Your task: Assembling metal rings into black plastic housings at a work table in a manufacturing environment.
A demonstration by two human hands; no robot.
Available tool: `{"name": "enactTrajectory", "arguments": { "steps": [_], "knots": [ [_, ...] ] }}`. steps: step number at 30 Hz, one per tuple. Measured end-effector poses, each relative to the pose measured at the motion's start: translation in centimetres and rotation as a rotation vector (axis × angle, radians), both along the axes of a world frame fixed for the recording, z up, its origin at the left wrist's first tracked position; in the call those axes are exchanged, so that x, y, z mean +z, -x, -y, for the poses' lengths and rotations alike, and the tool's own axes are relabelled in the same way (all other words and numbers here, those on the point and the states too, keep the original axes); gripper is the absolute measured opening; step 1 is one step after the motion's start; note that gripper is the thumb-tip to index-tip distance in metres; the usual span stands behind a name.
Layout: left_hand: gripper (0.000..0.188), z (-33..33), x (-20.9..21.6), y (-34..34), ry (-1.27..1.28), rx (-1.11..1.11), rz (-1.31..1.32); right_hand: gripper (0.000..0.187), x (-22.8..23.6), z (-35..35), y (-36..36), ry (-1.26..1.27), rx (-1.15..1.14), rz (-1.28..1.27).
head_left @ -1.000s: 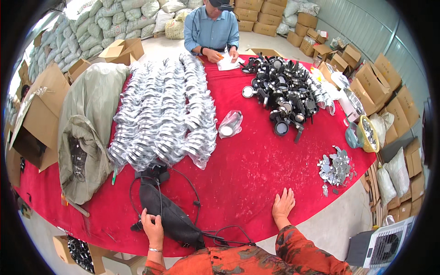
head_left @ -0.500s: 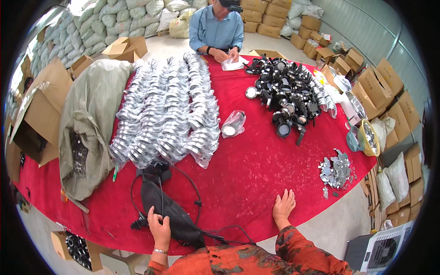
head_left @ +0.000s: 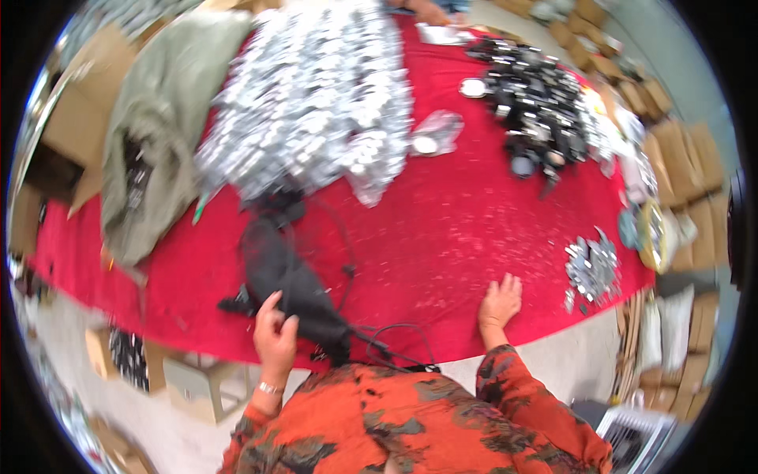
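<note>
My left hand [head_left: 275,338] is open, its fingers loosely apart, beside a long black mesh bag [head_left: 286,268] with black cables. It holds nothing that shows; whether it touches the bag is unclear. My right hand [head_left: 499,303] lies open, palm down, on the red tablecloth [head_left: 418,261] near the front edge. Just right of it is a heap of small grey metal pieces [head_left: 592,268]. Farther off, a clear plastic bag [head_left: 438,133] with a round, pale-faced part inside lies alone. Motion blurs the view.
Rows of plastic-wrapped shiny metal parts [head_left: 308,87] cover the back left, beside a grey-green sack [head_left: 170,103]. Black round-headed parts [head_left: 537,103] are piled back right. A yellow basket [head_left: 652,237] stands at the right edge. Another person's hand [head_left: 426,11] shows at the far side.
The view has tipped downward, so the table sits higher and the co-worker is mostly out of frame. My left hand has shifted slightly off the bag's side; the right stays flat.
</note>
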State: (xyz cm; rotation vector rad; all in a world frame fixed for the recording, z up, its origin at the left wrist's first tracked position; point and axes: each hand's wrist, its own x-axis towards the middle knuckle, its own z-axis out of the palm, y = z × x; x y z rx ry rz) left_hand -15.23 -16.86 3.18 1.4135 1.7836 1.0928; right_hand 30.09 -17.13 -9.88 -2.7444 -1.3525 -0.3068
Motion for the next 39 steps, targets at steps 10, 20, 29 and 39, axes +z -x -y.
{"name": "enactTrajectory", "arguments": {
  "steps": [10,20,29,39],
  "knots": [
    [0.03,4.1,-7.6,7.9,-0.049,0.294,-0.243,0.052,0.7,0.7,0.3,-0.142,-0.045,-0.109],
    [0.05,4.9,-12.5,10.9,-0.196,0.166,-1.147,0.052,1.1,1.2,0.8,-0.142,-0.037,-0.178],
    [0.052,6.3,-18.3,14.8,0.154,0.292,-1.205,0.051,1.9,0.2,0.8,-0.146,-0.046,-0.215],
    [0.048,6.0,-16.5,13.2,0.0,0.294,-1.282,0.05,1.4,0.4,0.8,-0.155,-0.037,-0.187]
  ]
}}
